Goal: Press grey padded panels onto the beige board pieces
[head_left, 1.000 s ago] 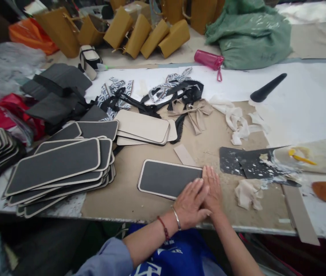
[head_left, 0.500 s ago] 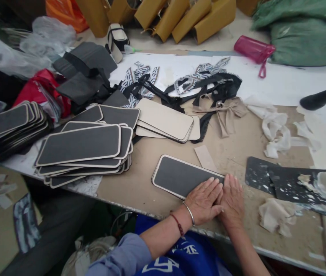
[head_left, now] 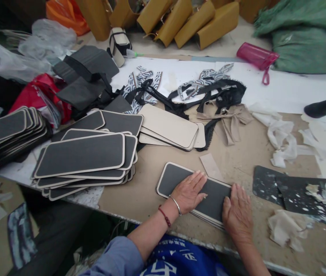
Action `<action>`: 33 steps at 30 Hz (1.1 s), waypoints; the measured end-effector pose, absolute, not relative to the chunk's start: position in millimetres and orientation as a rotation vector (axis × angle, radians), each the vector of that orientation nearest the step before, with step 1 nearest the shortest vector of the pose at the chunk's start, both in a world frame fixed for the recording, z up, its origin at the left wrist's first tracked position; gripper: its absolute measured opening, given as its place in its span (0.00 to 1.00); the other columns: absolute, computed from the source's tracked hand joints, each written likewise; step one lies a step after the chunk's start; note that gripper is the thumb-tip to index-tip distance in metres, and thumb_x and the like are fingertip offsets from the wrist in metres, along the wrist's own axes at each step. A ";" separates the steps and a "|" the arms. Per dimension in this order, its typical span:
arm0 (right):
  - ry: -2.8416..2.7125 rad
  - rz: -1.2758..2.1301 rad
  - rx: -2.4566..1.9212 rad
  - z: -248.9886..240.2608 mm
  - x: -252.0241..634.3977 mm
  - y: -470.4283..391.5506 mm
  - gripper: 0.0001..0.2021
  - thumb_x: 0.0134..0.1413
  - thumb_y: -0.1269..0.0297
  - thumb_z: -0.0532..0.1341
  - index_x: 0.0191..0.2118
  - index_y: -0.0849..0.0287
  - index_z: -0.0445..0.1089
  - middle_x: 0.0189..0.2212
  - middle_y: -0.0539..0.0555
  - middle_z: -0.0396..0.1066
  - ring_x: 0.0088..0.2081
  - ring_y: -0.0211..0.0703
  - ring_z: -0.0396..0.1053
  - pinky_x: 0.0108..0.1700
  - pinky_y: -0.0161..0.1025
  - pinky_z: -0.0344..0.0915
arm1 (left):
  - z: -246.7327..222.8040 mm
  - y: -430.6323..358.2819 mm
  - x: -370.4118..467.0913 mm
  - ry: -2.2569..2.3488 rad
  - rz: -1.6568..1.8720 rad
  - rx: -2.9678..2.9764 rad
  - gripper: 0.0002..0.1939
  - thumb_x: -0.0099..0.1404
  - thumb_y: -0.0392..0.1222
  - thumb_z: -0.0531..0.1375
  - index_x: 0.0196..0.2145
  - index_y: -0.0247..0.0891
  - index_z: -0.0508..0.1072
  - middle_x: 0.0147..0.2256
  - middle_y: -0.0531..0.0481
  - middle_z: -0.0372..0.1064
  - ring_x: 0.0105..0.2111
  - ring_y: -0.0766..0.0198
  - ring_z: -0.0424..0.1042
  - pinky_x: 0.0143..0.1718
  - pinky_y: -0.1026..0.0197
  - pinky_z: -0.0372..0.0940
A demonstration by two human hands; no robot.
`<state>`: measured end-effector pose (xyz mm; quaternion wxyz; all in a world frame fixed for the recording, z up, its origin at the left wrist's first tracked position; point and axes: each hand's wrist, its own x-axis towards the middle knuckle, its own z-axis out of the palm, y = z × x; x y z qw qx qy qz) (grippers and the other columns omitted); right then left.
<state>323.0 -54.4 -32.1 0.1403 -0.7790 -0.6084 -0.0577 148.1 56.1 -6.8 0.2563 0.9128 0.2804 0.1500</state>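
A dark grey panel with a pale rim point(head_left: 214, 191) lies on the brown board, on top of other thin panels whose edges show beneath it. Flat on its middle-left part rests my left hand point(head_left: 188, 193), fingers stretched out. My right hand point(head_left: 238, 212) lies at the panel's right end, fingers extended and touching its edge. To the left, a pile of similar dark panels point(head_left: 81, 155) is stacked unevenly. Behind the pile and the hands are cream panels point(head_left: 170, 125), overlapping one another.
Black and patterned fabric strips point(head_left: 191, 88) lie behind. Glue-spotted dark sheets point(head_left: 300, 193) and a crumpled pale cloth point(head_left: 286, 228) are at the right. A pink pouch point(head_left: 257, 55) and mustard-coloured pieces point(head_left: 197, 25) sit at the back. The table's front edge point(head_left: 117, 215) runs below.
My left hand has slid left along the panel, away from my right hand. The hands were touching near the right end; now the panel's middle shows between them. The view has shifted slightly.
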 end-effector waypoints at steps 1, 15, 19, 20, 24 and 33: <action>-1.760 -0.165 -2.254 -32.0 322.7 -54.3 0.26 0.60 0.64 0.41 0.63 0.68 0.39 0.60 0.66 0.48 0.60 0.55 0.45 0.57 0.58 0.50 | -7.2 59.6 145.8 0.748 0.391 2.492 0.28 0.66 0.48 0.46 0.59 0.29 0.50 0.59 0.39 0.51 0.62 0.58 0.42 0.60 0.54 0.50; -1.731 -0.161 -2.309 -29.0 315.6 -52.1 0.27 0.60 0.65 0.43 0.62 0.69 0.39 0.60 0.65 0.48 0.61 0.54 0.45 0.57 0.57 0.51 | -6.5 101.3 122.4 0.662 0.192 2.672 0.31 0.65 0.50 0.47 0.59 0.28 0.48 0.61 0.41 0.47 0.62 0.59 0.39 0.62 0.55 0.43; -1.706 -0.167 -2.325 -28.9 313.5 -51.9 0.26 0.60 0.65 0.43 0.62 0.69 0.41 0.59 0.66 0.49 0.60 0.54 0.46 0.57 0.57 0.51 | -4.6 122.6 114.4 0.742 0.112 2.664 0.29 0.65 0.49 0.47 0.60 0.30 0.49 0.61 0.41 0.45 0.62 0.59 0.39 0.61 0.54 0.44; -1.703 -0.173 -2.319 -29.3 313.3 -52.0 0.26 0.60 0.65 0.43 0.62 0.69 0.41 0.59 0.66 0.50 0.60 0.54 0.46 0.57 0.56 0.51 | -4.5 129.3 110.6 0.798 0.100 2.648 0.29 0.65 0.48 0.47 0.60 0.31 0.49 0.61 0.41 0.45 0.62 0.59 0.39 0.61 0.53 0.44; -1.693 -0.183 -2.281 -33.3 315.5 -53.5 0.27 0.59 0.65 0.44 0.62 0.69 0.40 0.59 0.66 0.49 0.61 0.53 0.45 0.58 0.55 0.50 | -3.5 148.8 89.0 1.086 0.115 2.540 0.25 0.66 0.45 0.46 0.59 0.34 0.52 0.60 0.43 0.49 0.62 0.56 0.41 0.60 0.49 0.45; -1.701 -0.262 -2.256 -39.8 319.1 -53.0 0.26 0.60 0.64 0.42 0.61 0.71 0.44 0.56 0.69 0.54 0.59 0.55 0.48 0.57 0.55 0.51 | -10.9 116.5 65.9 1.373 0.497 2.178 0.18 0.63 0.43 0.51 0.48 0.33 0.67 0.54 0.38 0.60 0.58 0.55 0.55 0.56 0.49 0.56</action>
